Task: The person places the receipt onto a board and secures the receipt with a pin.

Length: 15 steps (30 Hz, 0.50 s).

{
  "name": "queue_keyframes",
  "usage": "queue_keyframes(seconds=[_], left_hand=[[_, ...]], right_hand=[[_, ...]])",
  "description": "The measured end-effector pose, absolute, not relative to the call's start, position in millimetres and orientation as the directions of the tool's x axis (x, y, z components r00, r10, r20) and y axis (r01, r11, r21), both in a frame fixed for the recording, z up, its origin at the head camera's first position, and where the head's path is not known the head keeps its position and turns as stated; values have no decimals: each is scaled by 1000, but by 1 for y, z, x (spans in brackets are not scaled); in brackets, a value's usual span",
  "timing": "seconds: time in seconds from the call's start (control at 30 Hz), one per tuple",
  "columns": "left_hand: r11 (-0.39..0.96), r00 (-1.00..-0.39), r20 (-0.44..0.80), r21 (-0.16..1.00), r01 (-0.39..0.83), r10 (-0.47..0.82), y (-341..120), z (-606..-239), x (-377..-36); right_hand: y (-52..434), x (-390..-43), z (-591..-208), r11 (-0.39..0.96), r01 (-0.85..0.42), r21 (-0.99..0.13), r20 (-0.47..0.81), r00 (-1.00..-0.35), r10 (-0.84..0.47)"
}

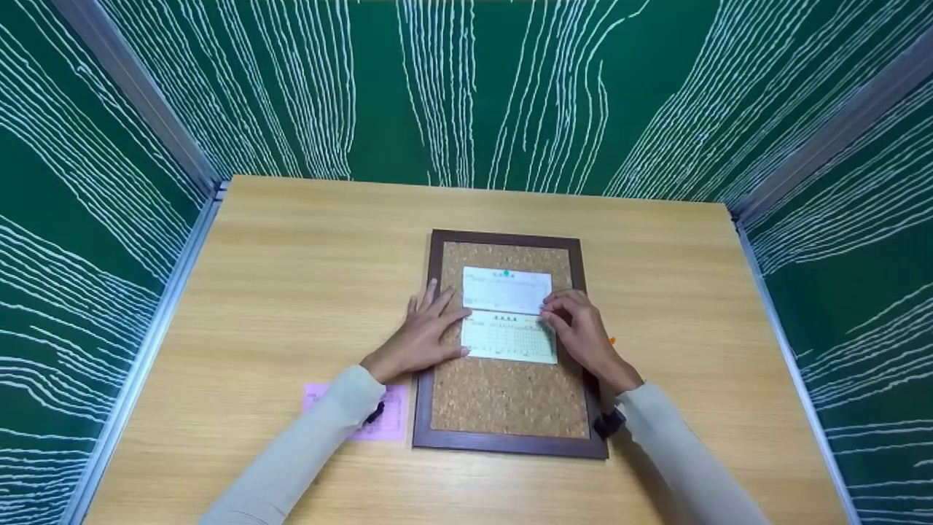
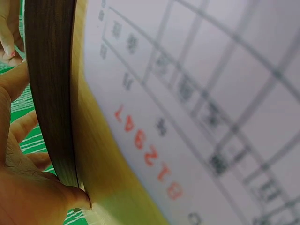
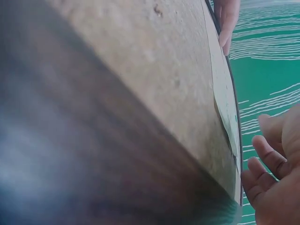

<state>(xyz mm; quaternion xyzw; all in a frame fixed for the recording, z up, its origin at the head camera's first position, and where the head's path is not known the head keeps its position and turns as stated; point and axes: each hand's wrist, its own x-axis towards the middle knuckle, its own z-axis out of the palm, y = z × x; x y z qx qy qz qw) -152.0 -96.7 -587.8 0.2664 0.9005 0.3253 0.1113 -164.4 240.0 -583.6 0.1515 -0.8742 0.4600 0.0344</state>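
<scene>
A cork board [image 1: 503, 397] in a dark brown frame [image 1: 423, 408] lies on the wooden table [image 1: 291, 277]. Two paper slips lie on the cork: a white slip [image 1: 506, 290] with a green pin [image 1: 506, 274] at its top edge, and a yellowish slip [image 1: 510, 341] right below it. My left hand [image 1: 426, 334] lies flat over the frame's left side, with straight fingers touching the slips' left edges. My right hand [image 1: 576, 328] rests at the slips' right edge with bent fingers; its fingers [image 3: 265, 154] show nothing held.
A pink slip [image 1: 390, 415] lies on the table left of the board, partly under my left sleeve; its grid and red digits [image 2: 150, 154] fill the left wrist view. A small orange object [image 1: 612, 340] shows beside my right hand. Green patterned walls [image 1: 466, 87] enclose three sides.
</scene>
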Motion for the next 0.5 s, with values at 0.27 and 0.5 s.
queue_keyframes(seconds=[0.27, 0.5], left_hand=[[635, -830, -6, 647, 423, 558, -98, -588, -152], [640, -832, -11, 645, 418, 554, -97, -588, -152]], right_hand=[[234, -168, -580, 527, -301, -795, 167, -944, -286], [228, -170, -582, 550, -308, -777, 152, -938, -310]])
